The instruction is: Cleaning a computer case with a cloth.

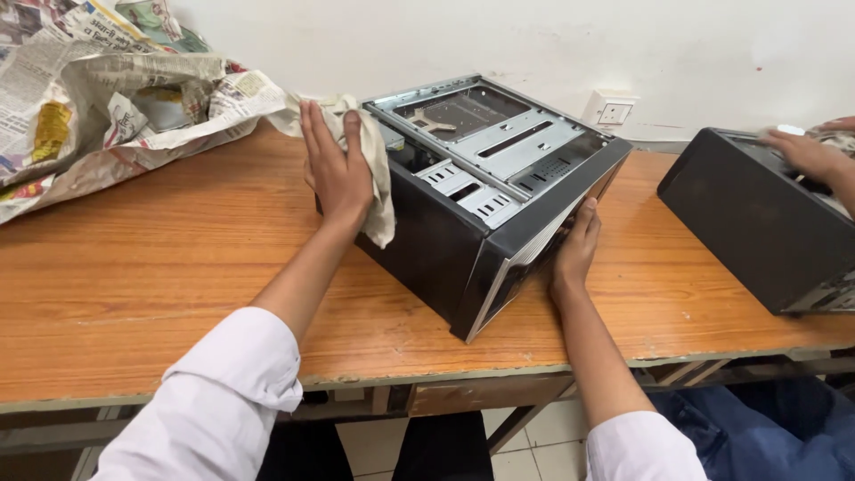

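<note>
An open computer case (485, 191) lies on its side on the wooden desk (160, 267), its bare metal frame facing up and its black front panel turned toward me at an angle. My left hand (337, 169) lies flat with fingers spread, pressing a pale cloth (374, 169) against the case's dark side panel near its upper edge; the cloth hangs down past my wrist. My right hand (577, 249) is cupped around the front panel's lower right corner, thumb and fingers touching it, steadying it rather than clenched.

To my left, crumpled newspaper (98, 98) is heaped at the back corner of the desk, its nearest fold just beside the cloth and my left hand. To my right stands a second black case (757, 223), well apart from mine, with another person's hand (806, 151) resting on its top, a cloth under it. A wall socket (613, 113) sits low on the white wall directly behind my case.

The case's front corner lies near the desk's front edge. Bare wood stretches wide on my left side in front of the newspaper, and a narrower strip lies open between the two cases.
</note>
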